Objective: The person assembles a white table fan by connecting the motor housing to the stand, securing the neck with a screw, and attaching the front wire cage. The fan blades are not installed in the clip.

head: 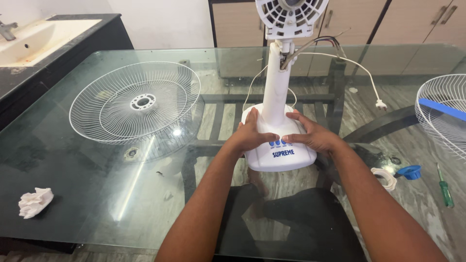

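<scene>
A white table fan body stands on a glass table (pixel 97 194): a rounded base (pixel 284 157) with blue buttons, an upright neck (pixel 275 90) and a bare motor housing (pixel 290 17) at the top. My left hand (pixel 252 132) rests flat on the base's left side, beside the neck. My right hand (pixel 310 133) lies on the base's right side, fingers pointing at the neck. Loose wires (pixel 326 42) hang from the motor, and a white cord with a plug (pixel 381 104) trails right.
A white wire fan guard (pixel 136 102) lies at left, a second guard with a blue blade (pixel 444 114) at the right edge. A white ring (pixel 386 177), blue cap (pixel 411 171) and green screwdriver (pixel 444 187) lie at right. A crumpled tissue (pixel 35 201) sits at front left. A sink (pixel 24 41) stands at far left.
</scene>
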